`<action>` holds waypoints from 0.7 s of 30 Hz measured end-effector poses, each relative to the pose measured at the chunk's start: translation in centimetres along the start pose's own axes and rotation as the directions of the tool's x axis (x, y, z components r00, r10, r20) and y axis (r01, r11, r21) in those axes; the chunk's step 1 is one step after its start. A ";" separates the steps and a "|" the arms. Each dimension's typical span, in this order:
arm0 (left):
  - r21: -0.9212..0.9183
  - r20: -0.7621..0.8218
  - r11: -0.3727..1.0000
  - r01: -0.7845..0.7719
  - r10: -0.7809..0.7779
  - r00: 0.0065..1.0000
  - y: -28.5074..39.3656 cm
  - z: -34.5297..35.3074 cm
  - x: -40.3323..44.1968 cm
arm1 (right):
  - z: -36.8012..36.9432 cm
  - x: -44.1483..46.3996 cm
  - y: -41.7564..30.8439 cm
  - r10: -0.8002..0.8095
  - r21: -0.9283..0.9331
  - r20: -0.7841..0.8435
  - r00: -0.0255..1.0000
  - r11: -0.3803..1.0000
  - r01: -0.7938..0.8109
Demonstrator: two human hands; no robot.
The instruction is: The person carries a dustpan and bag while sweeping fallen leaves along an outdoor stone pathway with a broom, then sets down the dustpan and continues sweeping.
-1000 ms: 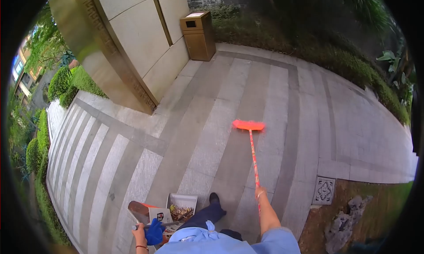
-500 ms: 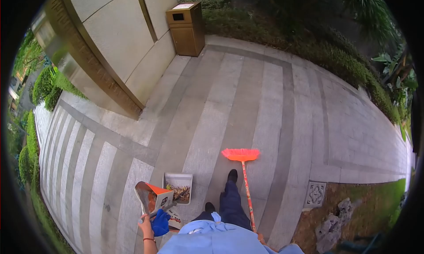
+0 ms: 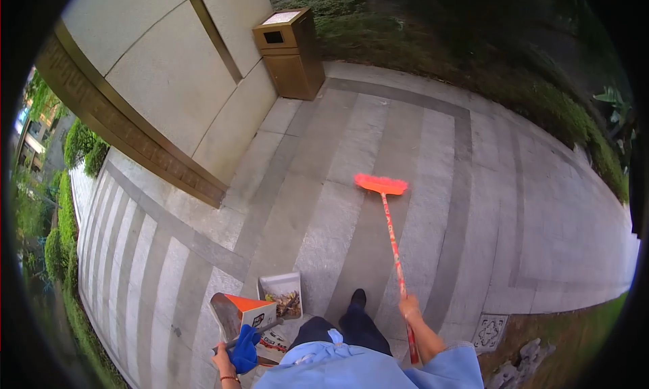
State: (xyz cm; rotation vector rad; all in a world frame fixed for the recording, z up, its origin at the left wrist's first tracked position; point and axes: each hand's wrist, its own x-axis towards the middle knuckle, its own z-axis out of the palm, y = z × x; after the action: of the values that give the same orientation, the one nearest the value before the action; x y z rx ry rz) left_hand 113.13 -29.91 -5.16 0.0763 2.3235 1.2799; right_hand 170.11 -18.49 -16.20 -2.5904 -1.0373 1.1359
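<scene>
My right hand (image 3: 410, 308) is closed round the patterned red pole of a broom (image 3: 395, 250). The broom's orange head with pink bristles is held out ahead of my feet, over the paving. At lower left my left hand (image 3: 222, 359) is closed on a grey handle that runs toward a light-grey dustpan (image 3: 299, 291). Dry leaves (image 3: 286, 304) lie in the dustpan. A blue cloth-like thing (image 3: 244, 348) hangs by the handle, and beside it is an open orange-and-white carton (image 3: 258, 316). How these two are fastened is hidden.
A bronze-coloured litter bin (image 3: 294, 71) stands against the pale wall (image 3: 169, 57) ahead. Striped stone paving (image 3: 324, 220) spreads around me. Hedges line the far side. A drain cover (image 3: 490, 333) and a rough rock (image 3: 519, 367) are at lower right.
The broom head has swung forward, away from my feet. My right hand has risen into fuller view on the pole. My view has shifted forward; the dustpan stays at my left.
</scene>
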 end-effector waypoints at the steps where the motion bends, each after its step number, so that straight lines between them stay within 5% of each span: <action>1: -0.029 0.006 1.000 0.007 -0.007 1.000 -0.5 0.8 0.2 | 0.1 -0.3 1.7 -0.089 -0.087 -0.004 0.996 0.992 0.088; 6: -0.042 -0.086 0.998 -0.040 0.036 0.996 -1.0 4.3 -1.2 | -4.5 -0.1 -0.2 -0.197 -0.226 0.281 0.939 0.938 0.264; 7: -0.026 -0.028 0.998 0.053 -0.054 0.998 0.0 5.3 -1.6 | -5.0 1.2 -2.1 -0.208 -0.282 0.314 0.926 0.911 0.300; 16: 0.009 -0.101 0.999 0.052 -0.051 0.994 4.8 16.2 0.2 | -1.3 12.5 -32.8 -0.331 -0.566 0.522 0.786 0.556 0.609; 21: 0.028 -0.117 0.992 0.120 -0.116 0.986 7.7 21.0 0.4 | -5.2 19.4 -39.3 -0.243 -0.662 0.528 0.813 0.483 0.574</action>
State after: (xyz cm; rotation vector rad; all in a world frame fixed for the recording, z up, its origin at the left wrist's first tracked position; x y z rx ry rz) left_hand 120.55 -9.10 -8.42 -0.1250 2.4090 1.2140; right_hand 161.80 24.35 -9.68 -2.3511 -2.6671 1.2041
